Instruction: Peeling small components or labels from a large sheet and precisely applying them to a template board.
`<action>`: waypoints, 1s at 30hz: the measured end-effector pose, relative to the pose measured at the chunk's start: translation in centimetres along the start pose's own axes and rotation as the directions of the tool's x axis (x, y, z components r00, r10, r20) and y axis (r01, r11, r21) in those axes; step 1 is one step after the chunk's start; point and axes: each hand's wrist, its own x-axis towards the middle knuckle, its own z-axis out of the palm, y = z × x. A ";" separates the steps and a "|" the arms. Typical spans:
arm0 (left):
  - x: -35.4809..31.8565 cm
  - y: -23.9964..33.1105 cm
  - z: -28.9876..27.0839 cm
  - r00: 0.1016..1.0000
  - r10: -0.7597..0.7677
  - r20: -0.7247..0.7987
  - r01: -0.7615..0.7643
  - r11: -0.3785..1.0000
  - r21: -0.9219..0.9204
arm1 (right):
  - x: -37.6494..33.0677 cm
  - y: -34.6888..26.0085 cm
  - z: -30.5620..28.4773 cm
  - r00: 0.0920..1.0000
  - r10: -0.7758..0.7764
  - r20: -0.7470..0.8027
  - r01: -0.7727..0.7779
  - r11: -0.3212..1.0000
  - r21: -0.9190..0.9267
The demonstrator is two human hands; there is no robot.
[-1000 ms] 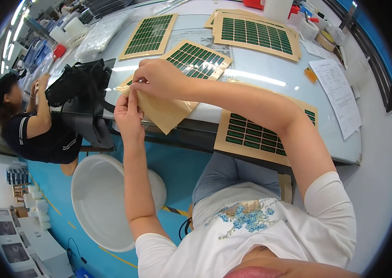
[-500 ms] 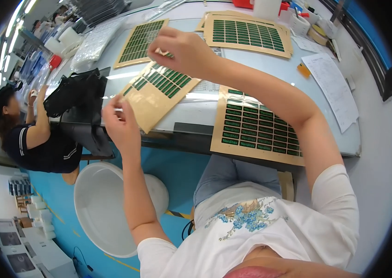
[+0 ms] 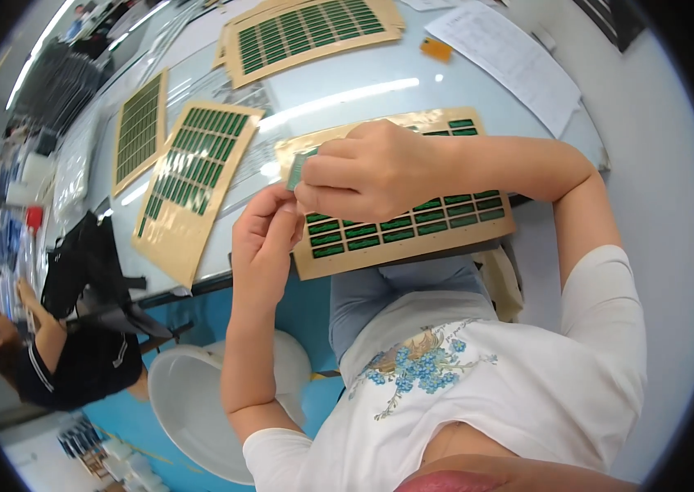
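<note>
My right hand (image 3: 372, 168) pinches a small green rectangular piece (image 3: 297, 168) above a tan sheet (image 3: 445, 230) covered with rows of green pieces. My left hand (image 3: 261, 234) sits just below and to the left, its fingertips touching the same piece or the right hand's fingers; which one is unclear. Both hands hover over the sheet's left end at the near table edge. A second tan sheet of green pieces (image 3: 191, 184) lies to the left.
Two more tan sheets (image 3: 138, 127) (image 3: 306, 33) lie farther back on the pale table (image 3: 363, 90), beside a printed paper (image 3: 511, 57) and a small orange item (image 3: 437, 49). A seated person (image 3: 60, 361) works at lower left. A white tub (image 3: 191, 410) stands on the blue floor.
The sheet my hands held earlier now lies on the table at left. Both hands moved right onto the nearer sheet, and the right hand has taken a small green piece.
</note>
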 end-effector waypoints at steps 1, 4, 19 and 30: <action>0.6 -0.1 0.3 1.000 -0.014 0.025 0.014 1.000 -0.002 | -0.6 0.1 -0.7 0.998 0.064 0.019 -0.065 0.995 0.080; 2.7 0.3 1.1 0.993 -0.005 0.118 -0.001 0.999 0.051 | -2.3 1.2 -2.4 0.885 0.461 0.067 -0.450 0.808 0.380; 8.0 0.7 5.2 0.910 -0.125 0.396 -0.046 0.918 0.395 | -8.0 4.3 -7.4 0.407 0.642 0.650 -0.877 0.076 0.474; 9.8 0.5 6.4 0.871 -0.093 0.483 -0.212 0.815 0.539 | -7.6 3.3 -10.3 0.474 0.647 0.597 -0.875 0.273 0.400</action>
